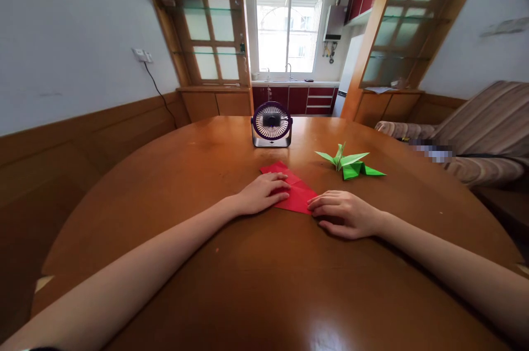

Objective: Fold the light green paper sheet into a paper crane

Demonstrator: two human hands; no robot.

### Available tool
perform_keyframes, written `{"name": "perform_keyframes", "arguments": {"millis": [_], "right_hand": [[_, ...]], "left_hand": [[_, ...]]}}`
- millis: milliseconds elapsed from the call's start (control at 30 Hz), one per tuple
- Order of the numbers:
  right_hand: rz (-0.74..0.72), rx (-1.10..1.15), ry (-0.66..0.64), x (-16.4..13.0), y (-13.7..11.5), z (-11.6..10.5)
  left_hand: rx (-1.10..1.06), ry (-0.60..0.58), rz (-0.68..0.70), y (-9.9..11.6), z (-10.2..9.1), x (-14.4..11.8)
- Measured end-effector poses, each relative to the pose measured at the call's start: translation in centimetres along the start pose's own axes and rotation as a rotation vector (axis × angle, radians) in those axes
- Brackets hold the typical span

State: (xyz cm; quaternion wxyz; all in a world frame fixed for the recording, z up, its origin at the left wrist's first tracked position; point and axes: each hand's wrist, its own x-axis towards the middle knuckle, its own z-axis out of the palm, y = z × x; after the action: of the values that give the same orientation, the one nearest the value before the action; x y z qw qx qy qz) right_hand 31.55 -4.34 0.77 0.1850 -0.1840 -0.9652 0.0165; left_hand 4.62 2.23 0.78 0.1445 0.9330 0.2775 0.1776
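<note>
From the lower left of the frame my left hand (260, 194) reaches in and lies flat, fingers together, pressing on the red folded paper (294, 192) at the centre of the table (165, 185). Above it, toward the far edge, I see a small purple desk fan (271, 124) standing upright. My right hand (346, 213) rests palm down with fingertips touching the paper's lower right corner, gripping nothing. Further right sits a green paper crane (350, 163), apart from both hands.
</note>
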Motion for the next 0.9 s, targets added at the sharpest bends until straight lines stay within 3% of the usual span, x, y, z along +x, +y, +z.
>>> {"name": "perform_keyframes", "arguments": {"millis": [200,533,733,900], "right_hand": [[-0.068,-0.162,-0.034,0.4,-0.1,-0.1],[-0.064,-0.227,-0.064,0.1,0.3,-0.6],[0.114,-0.194,-0.039,0.4,1.1,-0.6],[0.153,-0.232,-0.047,0.8,1.9,-0.1]], "left_hand": [[0.17,-0.131,-0.039,-1.4,-0.3,-0.3],[0.41,-0.052,0.004,0.6,-1.5,-2.2],[0.245,-0.077,0.011,1.3,-3.1,-4.0],[0.016,-0.094,0.024,-0.7,-4.1,-4.4]]}}
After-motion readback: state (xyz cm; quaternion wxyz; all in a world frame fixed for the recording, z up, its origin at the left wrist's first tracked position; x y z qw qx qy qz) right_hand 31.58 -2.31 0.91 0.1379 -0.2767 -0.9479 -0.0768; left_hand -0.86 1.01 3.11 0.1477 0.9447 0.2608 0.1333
